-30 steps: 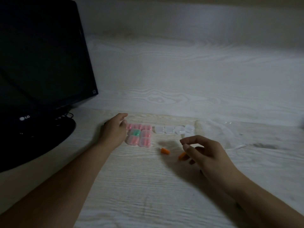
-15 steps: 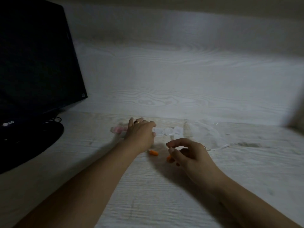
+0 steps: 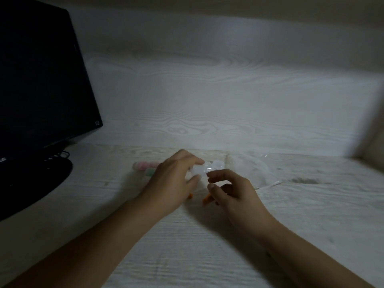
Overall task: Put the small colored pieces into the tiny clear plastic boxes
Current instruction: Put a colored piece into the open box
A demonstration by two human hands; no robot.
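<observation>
Dim, murky light; soft blur; wide-angle bending at edges.

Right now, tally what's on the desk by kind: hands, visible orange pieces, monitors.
Hands: 2, left hand gripping a clear box, right hand
Orange pieces: 2, and, both partly hidden
Monitors: 1
Total: 5

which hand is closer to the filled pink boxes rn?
Left. The left hand lies right beside the filled pink boxes, partly covering them, fingers pinching a clear box. The right hand sits farther right, past that box.
</observation>
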